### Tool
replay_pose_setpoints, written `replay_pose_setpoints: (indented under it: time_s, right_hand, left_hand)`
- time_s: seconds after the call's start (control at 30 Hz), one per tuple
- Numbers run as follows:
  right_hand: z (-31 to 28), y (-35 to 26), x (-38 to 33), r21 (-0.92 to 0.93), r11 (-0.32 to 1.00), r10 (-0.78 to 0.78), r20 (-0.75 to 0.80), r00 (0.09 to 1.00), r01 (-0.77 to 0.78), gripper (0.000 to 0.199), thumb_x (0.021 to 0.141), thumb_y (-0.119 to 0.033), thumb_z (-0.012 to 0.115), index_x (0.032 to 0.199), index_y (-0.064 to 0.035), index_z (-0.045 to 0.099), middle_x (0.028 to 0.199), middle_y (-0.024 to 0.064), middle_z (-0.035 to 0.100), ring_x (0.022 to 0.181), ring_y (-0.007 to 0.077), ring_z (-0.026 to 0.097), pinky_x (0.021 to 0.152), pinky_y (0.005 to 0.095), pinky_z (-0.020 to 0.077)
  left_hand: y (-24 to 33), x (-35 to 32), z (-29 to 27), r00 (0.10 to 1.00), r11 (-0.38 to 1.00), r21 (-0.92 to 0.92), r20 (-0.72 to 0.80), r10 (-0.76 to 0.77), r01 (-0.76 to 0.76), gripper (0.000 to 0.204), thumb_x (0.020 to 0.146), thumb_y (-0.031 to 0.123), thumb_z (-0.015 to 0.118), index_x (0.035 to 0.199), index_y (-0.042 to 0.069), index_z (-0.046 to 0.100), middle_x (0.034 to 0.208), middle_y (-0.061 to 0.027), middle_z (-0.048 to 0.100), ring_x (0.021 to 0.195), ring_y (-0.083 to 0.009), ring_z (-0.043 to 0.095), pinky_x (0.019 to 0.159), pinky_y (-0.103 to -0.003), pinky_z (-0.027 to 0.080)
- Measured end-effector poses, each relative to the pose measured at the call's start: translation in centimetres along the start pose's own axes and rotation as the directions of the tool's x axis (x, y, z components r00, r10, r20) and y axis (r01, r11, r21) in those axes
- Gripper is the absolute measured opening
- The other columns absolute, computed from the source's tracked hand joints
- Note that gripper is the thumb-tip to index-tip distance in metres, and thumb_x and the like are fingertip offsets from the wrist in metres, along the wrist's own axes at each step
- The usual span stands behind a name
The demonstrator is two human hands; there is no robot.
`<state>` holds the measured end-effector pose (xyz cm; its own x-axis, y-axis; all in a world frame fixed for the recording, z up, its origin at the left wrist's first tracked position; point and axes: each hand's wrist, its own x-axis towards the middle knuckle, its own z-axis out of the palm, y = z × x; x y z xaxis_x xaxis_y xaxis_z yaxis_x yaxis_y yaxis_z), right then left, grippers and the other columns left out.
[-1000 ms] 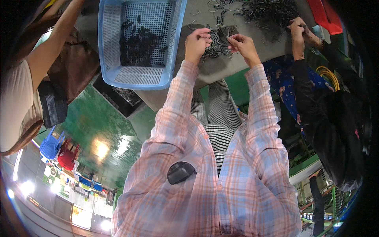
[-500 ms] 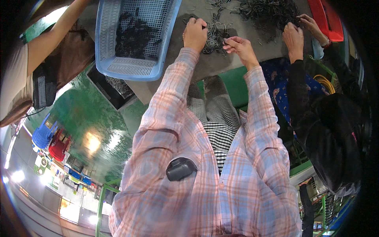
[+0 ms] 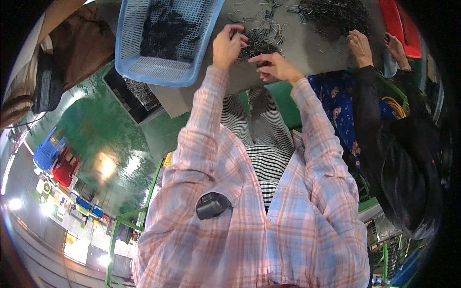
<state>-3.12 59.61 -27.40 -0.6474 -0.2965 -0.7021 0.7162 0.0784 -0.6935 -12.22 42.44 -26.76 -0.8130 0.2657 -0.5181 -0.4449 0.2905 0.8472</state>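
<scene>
Over the grey table, my left hand (image 3: 229,49) has its fingers curled beside a small heap of thin, curved wire-like pieces (image 3: 266,36), black and silvery. Whatever lies at its fingertips is too small to make out. My right hand (image 3: 278,68) is at the near side of that heap, its index finger reaching left and the others bent. Something dark shows between its fingers and thumb, but its kind is unclear. Left of my hands is a blue slotted plastic basket (image 3: 192,72) holding a mass of small black pieces (image 3: 168,36).
A larger dark pile (image 3: 336,17) lies at the far right of the table (image 3: 307,53). Another person's hands (image 3: 360,48) are near it, beside a red tray (image 3: 403,29). A black crate (image 3: 126,96) stands below the basket. Someone else is at the left edge.
My left hand has shifted left and nearer me. My right hand has moved left and slightly nearer. The other person's hands have drawn apart, away from the dark pile.
</scene>
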Motion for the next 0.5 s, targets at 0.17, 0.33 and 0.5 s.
replay_pose_setpoints:
  time_s: [0.17,0.33,0.5]
  right_hand:
    - [1.6,0.4,3.7,0.118,0.988,-0.088,-0.066,0.994,0.095,0.048,0.082,0.001,0.058,0.128,-0.0131,0.054,0.093,0.0082,0.06,0.072,0.0145,0.062,0.063,0.0281,0.0562]
    - [-1.9,-1.3,2.9,0.304,0.92,-0.13,-0.36,0.924,0.248,0.037,0.087,-0.005,0.059,0.124,-0.0072,0.056,0.092,0.0085,0.062,0.075,0.0148,0.062,0.063,0.0278,0.0564]
    - [-2.7,-2.5,0.7,0.344,0.925,-0.008,-0.407,0.913,0.162,0.023,0.083,-0.021,0.068,0.098,-0.0028,0.065,0.081,0.0032,0.063,0.07,0.0111,0.06,0.061,0.0249,0.0532]
  left_hand:
    - [-5.3,-5.5,-0.3,0.981,0.974,-0.161,-0.088,-0.175,0.159,0.015,0.081,0.004,0.051,0.093,0.001,0.06,0.083,-0.0067,0.064,0.066,-0.0132,0.06,0.059,-0.028,0.048]
    - [-6.5,-6.8,0.0,0.939,0.972,0.235,-0.335,0.084,-0.003,0.015,0.075,0.012,0.062,0.088,0.006,0.062,0.076,-0.0071,0.058,0.071,-0.0196,0.059,0.066,-0.034,0.047]
    - [-5.5,-4.1,1.0,0.936,0.876,0.483,-0.319,0.15,0.024,0.016,0.075,0.017,0.069,0.085,0.008,0.062,0.084,-0.0079,0.055,0.082,-0.0265,0.058,0.074,-0.039,0.047]
